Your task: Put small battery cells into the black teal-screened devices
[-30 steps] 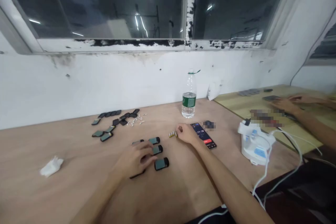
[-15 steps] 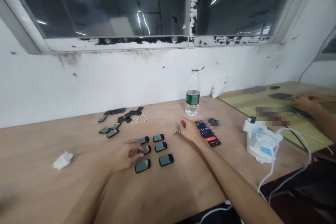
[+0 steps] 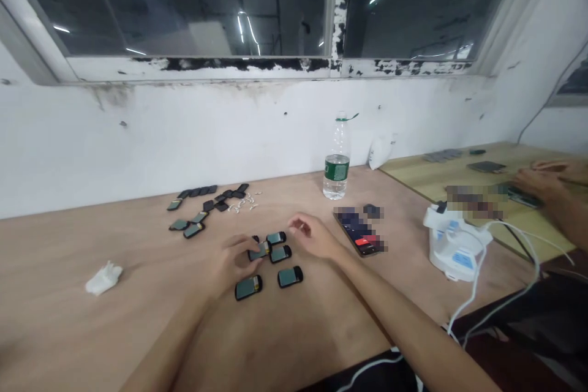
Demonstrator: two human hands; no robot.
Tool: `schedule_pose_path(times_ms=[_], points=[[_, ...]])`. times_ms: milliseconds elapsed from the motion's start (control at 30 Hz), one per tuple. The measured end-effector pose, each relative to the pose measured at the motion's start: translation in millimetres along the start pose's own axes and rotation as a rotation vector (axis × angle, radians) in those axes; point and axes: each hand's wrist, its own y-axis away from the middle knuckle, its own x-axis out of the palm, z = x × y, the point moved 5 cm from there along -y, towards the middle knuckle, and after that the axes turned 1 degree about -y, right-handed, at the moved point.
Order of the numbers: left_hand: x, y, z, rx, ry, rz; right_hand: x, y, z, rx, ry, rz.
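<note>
My left hand grips a small black case with a grey-green inset between thumb and fingers, tilted up a little from the table. Close by on the right, my right hand is closed in a pinch; a tiny pale bit shows at its fingertips, too small to name. Around the hands lie similar black cases: one nearest me, one to its right, and two farther back, including the upper right one. Another is mostly hidden behind my left fingers.
More black cases and small white pieces lie toward the wall. A water bottle, a phone, a white device with cables and crumpled tissue stand about. A co-worker's hands work at the right.
My right hand has moved left from beside the phone toward the cases. My left hand has taken hold of the middle case and shifted it slightly. The small yellowish cylinders no longer show.
</note>
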Motion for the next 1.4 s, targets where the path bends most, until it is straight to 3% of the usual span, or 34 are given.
schedule_pose_path(times_ms=[100,167,267,500,733,1133,1233,1333,1400], points=[[7.9,-1,-16,0.112,-0.076,-0.075,23,6,15,-0.079,-0.043,0.169],[12.1,1,-24,0.168,-0.135,-0.109,32,9,20,-0.12,-0.006,0.209],[14.5,3,-29,0.196,-0.156,-0.125,34,11,19,-0.117,0.044,0.185],[11.4,4,-27,0.15,-0.152,-0.088,30,10,13,-0.078,-0.077,0.135],[8.9,4,-30,0.173,-0.141,-0.075,33,10,12,-0.037,-0.115,0.159],[6.4,4,-27,0.18,-0.097,-0.133,32,10,24,-0.187,-0.133,0.1],[2.2,1,-22,0.098,-0.069,-0.122,18,4,14,-0.119,-0.165,0.02],[-9.8,0,-3,-0.059,-0.066,-0.09,-18,-5,-9,0.011,-0.071,-0.159],[-16.1,2,13,-0.17,-0.07,-0.013,-41,-8,-28,0.12,0.073,-0.21]])
